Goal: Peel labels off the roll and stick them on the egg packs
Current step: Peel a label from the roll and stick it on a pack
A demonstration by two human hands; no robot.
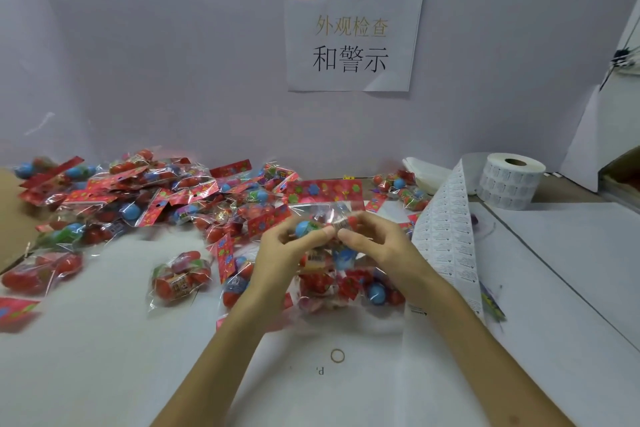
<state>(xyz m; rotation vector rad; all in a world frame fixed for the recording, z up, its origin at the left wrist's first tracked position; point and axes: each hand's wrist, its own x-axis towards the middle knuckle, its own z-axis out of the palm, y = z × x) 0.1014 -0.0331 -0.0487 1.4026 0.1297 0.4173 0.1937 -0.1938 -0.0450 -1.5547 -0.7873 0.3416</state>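
I hold one clear egg pack [325, 204] with a red header card above the table's middle. My left hand [280, 253] grips its left side by a blue egg. My right hand [377, 246] pinches a small white label [341, 225] against the pack's front. The label roll [509, 180] stands at the back right. Its backing strip [446, 229] runs down toward me, just right of my right wrist. Several more egg packs [145, 198] of red and blue eggs lie heaped at the left and back.
A single pack [181, 276] lies alone left of my left arm. A small rubber band [337, 355] rests on the white table [104, 357] between my forearms. A paper sign [351, 38] hangs on the wall. A white dish [426, 173] sits behind the strip.
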